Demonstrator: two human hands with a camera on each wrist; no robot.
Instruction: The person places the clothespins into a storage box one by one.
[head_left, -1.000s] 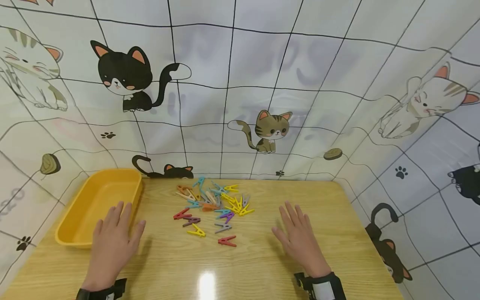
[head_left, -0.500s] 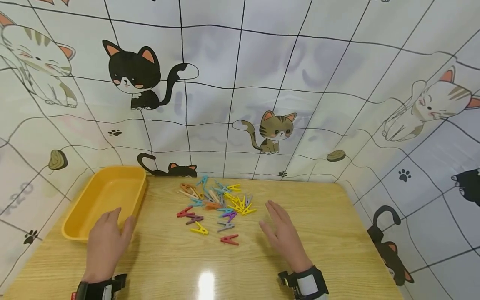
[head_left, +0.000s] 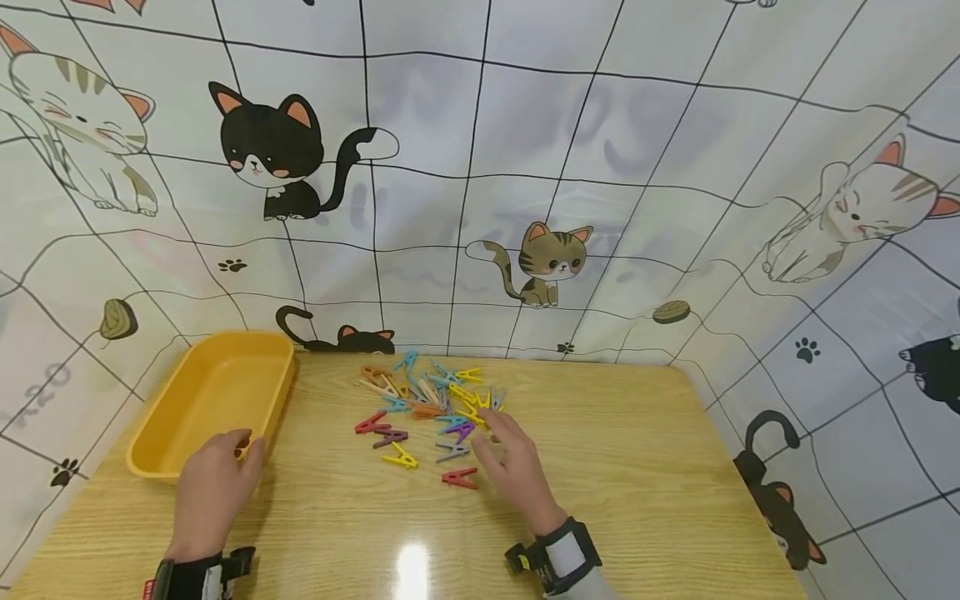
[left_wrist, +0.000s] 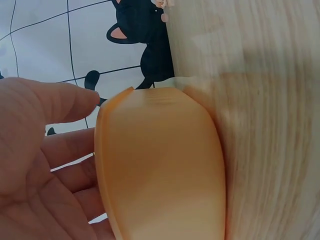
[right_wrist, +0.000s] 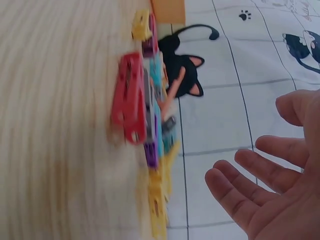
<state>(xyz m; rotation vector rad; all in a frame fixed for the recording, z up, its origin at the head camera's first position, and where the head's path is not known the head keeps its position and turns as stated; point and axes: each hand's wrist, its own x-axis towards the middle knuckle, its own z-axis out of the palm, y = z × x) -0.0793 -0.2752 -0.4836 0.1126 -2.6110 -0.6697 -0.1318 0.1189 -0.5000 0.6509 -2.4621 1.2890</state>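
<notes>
My left hand is at the near right corner of a yellow plastic tray. Its fingers curl over the rim, their tips hidden behind the tray wall, while the thumb lies close by the corner. My right hand hovers at the right side of a heap of small coloured clothespins, its fingers spread and holding nothing. Nearest to it are yellow clothespins, a purple clothespin, a grey clothespin and a red clothespin.
Further left in the heap lie orange clothespins, a blue clothespin and another red clothespin. The wooden table ends at a white cloth backdrop printed with cats.
My right hand has moved left to the clothespins. The left hand's fingers have drawn in and curled at the tray's rim. The view has shifted slightly; the tray and clothespins stay put.
</notes>
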